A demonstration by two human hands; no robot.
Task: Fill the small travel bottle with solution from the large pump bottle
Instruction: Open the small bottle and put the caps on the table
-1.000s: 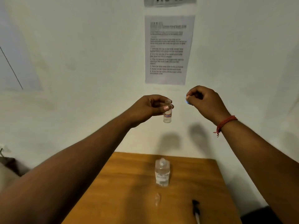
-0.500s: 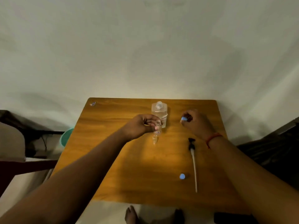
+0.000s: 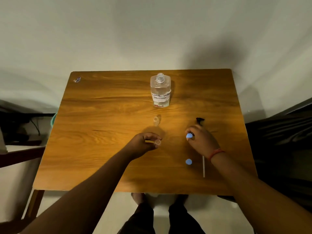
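The large clear bottle (image 3: 160,90) with a handwritten label stands uncapped at the back middle of the wooden table (image 3: 101,115). My left hand (image 3: 145,143) grips a small clear travel bottle (image 3: 158,142) just above the table's middle, its open mouth toward the camera. My right hand (image 3: 201,141) pinches a blue cap (image 3: 189,136) to the right of it. A second small clear bottle (image 3: 156,120) stands open between my left hand and the large bottle. The black pump head (image 3: 200,120) with its white tube (image 3: 203,167) lies under my right hand.
Another blue cap (image 3: 188,161) lies on the table near the front right. A small wrapper (image 3: 77,79) sits at the back left corner. A teal tub (image 3: 54,119) shows beyond the table's left edge, with dark furniture to the right. My feet are below the front edge.
The camera tilted from the wall down to the table. Both hands came down from chest height to just above the tabletop, still holding the small bottle and the blue cap.
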